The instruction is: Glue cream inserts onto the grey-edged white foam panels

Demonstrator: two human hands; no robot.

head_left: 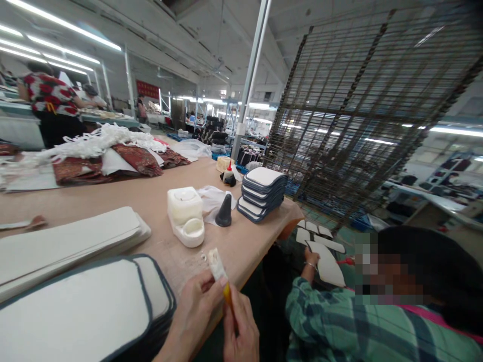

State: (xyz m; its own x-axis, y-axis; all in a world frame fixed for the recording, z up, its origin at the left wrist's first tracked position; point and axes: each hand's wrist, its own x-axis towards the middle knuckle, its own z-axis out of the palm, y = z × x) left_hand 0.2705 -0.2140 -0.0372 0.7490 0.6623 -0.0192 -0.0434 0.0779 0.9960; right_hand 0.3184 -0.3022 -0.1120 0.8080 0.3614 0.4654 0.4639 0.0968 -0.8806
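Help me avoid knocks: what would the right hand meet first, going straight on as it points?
Probably the left hand, on the same yellow-handled tool; past it, perhaps the white container, though depth is unclear.

The left hand [196,307] and right hand [243,327] are bare, with slender fingers [205,277] and an uncovered left wrist [174,338].

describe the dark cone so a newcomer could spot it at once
On the brown table, find the stack of dark-edged white panels at the right edge. Just left of it stands the dark cone, tapering to a blunt tip, unlike the boxy white container.
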